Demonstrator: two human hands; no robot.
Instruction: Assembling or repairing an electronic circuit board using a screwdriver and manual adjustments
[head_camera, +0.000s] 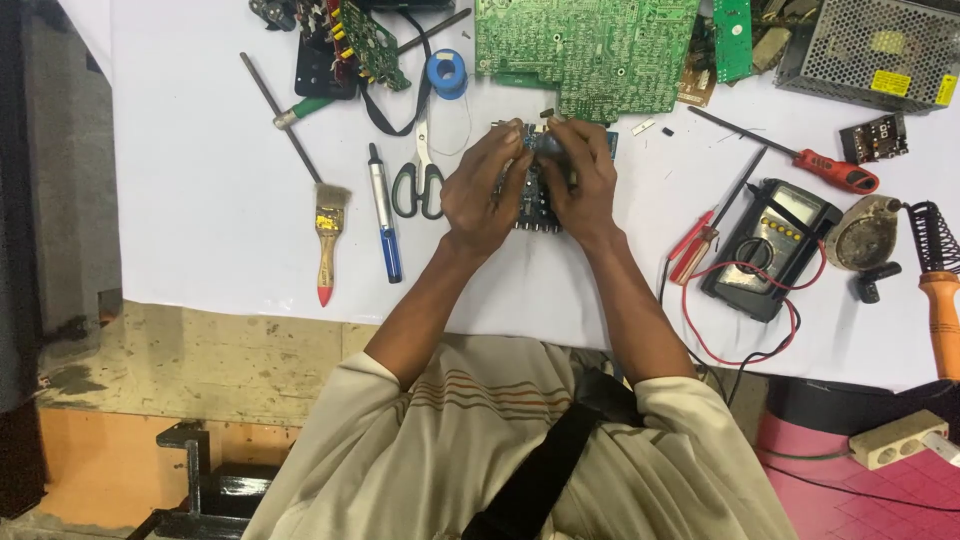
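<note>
Paper, white and wide, covers the bench and carries everything else. Largest on it is a green circuit board at the far edge, with a perforated metal box to its right. A black multimeter lies at the right with red and black leads curling off it, and beside it a soldering iron with an orange handle sits by its stand. A red-handled screwdriver lies between the meter and the metal box.

Left of centre are black-handled scissors, a blue and silver pen-shaped tool, a small paintbrush with a red tip on its handle, and a blue spool.

In the middle, just below the big green board, a small dark circuit board is held off the paper between both hands. The left hand is curled around its left side, fingers closed on the top edge. The right hand grips the right side, fingertips pinching at the upper edge where the two hands nearly meet. Most of the small board is hidden under the fingers.
</note>
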